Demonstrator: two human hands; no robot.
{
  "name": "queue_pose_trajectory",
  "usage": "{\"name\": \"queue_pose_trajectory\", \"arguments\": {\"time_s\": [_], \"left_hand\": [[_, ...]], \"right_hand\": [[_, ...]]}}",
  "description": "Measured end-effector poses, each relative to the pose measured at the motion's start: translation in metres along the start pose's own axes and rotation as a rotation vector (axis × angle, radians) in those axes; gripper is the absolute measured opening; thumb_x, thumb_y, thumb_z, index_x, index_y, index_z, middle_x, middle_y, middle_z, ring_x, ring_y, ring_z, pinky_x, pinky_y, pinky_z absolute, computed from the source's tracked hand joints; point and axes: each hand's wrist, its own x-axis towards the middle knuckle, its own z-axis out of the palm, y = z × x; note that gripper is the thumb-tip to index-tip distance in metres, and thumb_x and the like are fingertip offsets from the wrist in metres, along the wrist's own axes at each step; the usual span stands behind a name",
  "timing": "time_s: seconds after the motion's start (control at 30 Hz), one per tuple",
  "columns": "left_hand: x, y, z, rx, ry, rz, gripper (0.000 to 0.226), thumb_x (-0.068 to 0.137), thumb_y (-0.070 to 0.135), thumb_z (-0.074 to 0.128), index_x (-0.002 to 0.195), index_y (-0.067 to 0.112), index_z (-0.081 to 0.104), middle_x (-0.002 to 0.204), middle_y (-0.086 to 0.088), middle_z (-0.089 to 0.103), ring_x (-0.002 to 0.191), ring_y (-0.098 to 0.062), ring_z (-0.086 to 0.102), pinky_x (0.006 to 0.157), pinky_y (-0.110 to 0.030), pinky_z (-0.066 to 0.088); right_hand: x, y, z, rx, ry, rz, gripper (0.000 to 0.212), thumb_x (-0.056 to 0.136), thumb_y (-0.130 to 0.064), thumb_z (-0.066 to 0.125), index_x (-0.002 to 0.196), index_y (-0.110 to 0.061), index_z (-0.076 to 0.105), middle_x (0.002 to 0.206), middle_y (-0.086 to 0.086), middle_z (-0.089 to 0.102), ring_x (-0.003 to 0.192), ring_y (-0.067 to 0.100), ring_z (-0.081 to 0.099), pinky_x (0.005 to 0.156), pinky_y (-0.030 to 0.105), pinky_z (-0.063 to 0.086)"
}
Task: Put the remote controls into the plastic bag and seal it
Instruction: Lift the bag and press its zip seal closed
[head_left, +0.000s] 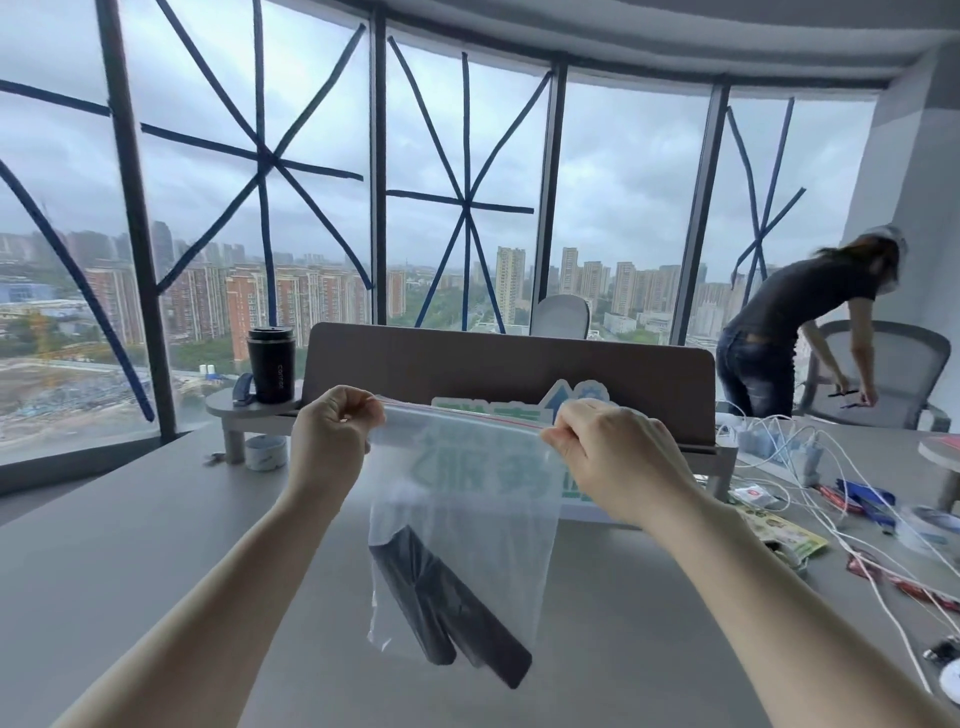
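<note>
Both forearms reach forward; the left hand (332, 436) and right hand (608, 452) pinch the top corners of a plastic bag (467, 499) held above the table (130, 519), dark remote controls (447, 608) inside. Black cup (271, 371) lettering is illegible.

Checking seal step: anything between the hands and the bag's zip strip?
Nothing visible. The left hand and right hand already pinch the two ends of the plastic bag at its zip strip; the remote controls hang low inside, well below the strip.
</note>
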Motion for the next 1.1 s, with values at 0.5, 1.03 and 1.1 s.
{"name": "queue_pose_trajectory", "arguments": {"time_s": [0.5,1.03,1.1], "left_hand": [[0.137,-0.089,-0.083,-0.071,0.110,-0.133,0.028,0.090,-0.002,0.048,0.073,0.019,0.055,0.081,-0.007,0.064,0.061,-0.018,0.064,0.048,-0.026,0.053],[0.021,-0.214,-0.167,0.079,0.162,-0.400,0.018,0.086,0.004,0.057,0.081,0.017,0.069,0.074,-0.007,0.066,0.065,-0.023,0.060,0.055,-0.029,0.047],[0.011,-0.202,-0.167,0.146,0.182,-0.388,0.015,0.086,0.008,0.058,0.088,0.016,0.071,0.074,-0.008,0.066,0.064,-0.022,0.059,0.056,-0.030,0.044]], "right_hand": [[0.159,-0.080,0.152,0.446,0.098,0.103,0.029,0.091,-0.036,0.061,0.071,-0.016,0.060,0.054,-0.003,0.067,0.057,0.017,0.066,0.064,0.035,0.056],[0.046,-0.140,0.243,0.694,-0.483,0.147,0.018,0.085,-0.041,0.067,0.082,-0.026,0.078,0.068,-0.003,0.075,0.063,0.009,0.065,0.069,0.030,0.053],[0.039,-0.131,0.230,0.666,-0.476,0.158,0.021,0.088,-0.043,0.063,0.086,-0.028,0.077,0.069,-0.004,0.074,0.065,0.008,0.064,0.068,0.031,0.052]]}}
